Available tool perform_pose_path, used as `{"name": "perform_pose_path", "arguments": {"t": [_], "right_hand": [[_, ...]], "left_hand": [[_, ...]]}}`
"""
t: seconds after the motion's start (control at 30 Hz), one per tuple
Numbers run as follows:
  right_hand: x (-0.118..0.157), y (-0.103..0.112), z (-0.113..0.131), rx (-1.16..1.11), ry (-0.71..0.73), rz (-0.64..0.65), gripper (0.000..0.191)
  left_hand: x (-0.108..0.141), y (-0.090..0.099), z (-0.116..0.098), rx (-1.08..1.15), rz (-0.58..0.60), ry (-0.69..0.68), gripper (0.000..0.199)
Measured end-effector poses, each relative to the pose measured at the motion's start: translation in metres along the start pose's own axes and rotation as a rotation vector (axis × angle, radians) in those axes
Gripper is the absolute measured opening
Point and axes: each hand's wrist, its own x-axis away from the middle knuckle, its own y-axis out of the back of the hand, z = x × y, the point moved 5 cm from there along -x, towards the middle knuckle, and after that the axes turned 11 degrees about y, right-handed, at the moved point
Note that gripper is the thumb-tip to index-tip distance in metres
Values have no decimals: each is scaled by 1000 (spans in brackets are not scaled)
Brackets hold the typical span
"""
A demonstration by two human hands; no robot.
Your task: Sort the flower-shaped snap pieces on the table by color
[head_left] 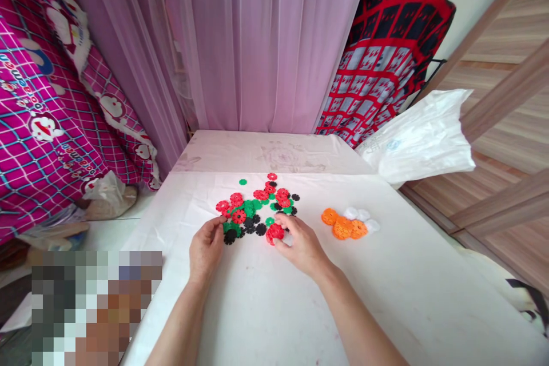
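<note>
Many small notched plastic discs lie mixed at the middle of a white-covered table: red discs (pixel 239 217), green discs (pixel 249 208) and black discs (pixel 261 229). My left hand (pixel 207 243) is at the left edge of this pile, fingers pinched together at a disc too small to make out. Over the front right of the pile, my right hand (pixel 298 241) has its thumb and fingers apart around a stack of red discs (pixel 275 233). To the right sit orange discs (pixel 343 227) with white discs (pixel 362 215) beside and behind them.
The table (pixel 266 309) has a white cover and a flowered strip at its back. A white plastic bag (pixel 422 137) is at the back right. Purple curtains (pixel 266 40) hang behind, with patterned cloths on both sides.
</note>
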Motion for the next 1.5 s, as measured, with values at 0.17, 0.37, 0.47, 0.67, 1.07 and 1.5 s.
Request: {"name": "perform_pose_path", "arguments": {"t": [0.17, 0.37, 0.47, 0.67, 1.07, 1.5], "right_hand": [[-4, -3, 2, 109, 29, 39, 50], [-4, -2, 3, 156, 63, 74, 48], [-4, -3, 3, 167, 70, 89, 49], [-3, -5, 3, 186, 121, 84, 50], [-5, -5, 5, 214, 105, 122, 51], [-4, 0, 6, 182, 141, 95, 50]], "left_hand": [[1, 1, 0, -7, -1, 14, 37], [2, 0, -1, -16, 5, 28, 38], [1, 0, 0, -14, 1, 29, 38], [1, 0, -1, -13, -3, 15, 38], [0, 0, 0, -5, -5, 4, 38], [0, 0, 1, -6, -3, 13, 37]]}}
